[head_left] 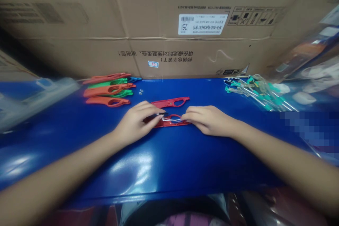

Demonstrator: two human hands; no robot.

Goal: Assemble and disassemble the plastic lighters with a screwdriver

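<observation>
A red plastic half-shell (169, 124) with an oval handle hole lies on the blue table between my two hands. My left hand (136, 123) is closed over its left end, pinching a small black part (161, 114) between thumb and forefinger. Thin white wires (171, 119) run from there across the shell's hole. At the shell's right end, my right hand (208, 120) is closed, its fingertips pinching the wires' far end; the exact grip is hidden. Just behind lies a matching red half-shell (176, 102), partly covered by my left hand.
Orange, red and green plastic handles (108, 91) are piled at the back left, beside a few tiny metal pieces (141, 92). Metal rods with teal parts (261, 91) lie at the back right. A large cardboard box (159, 46) walls off the table's (185, 159) far edge. Blurred plastic bags flank both sides.
</observation>
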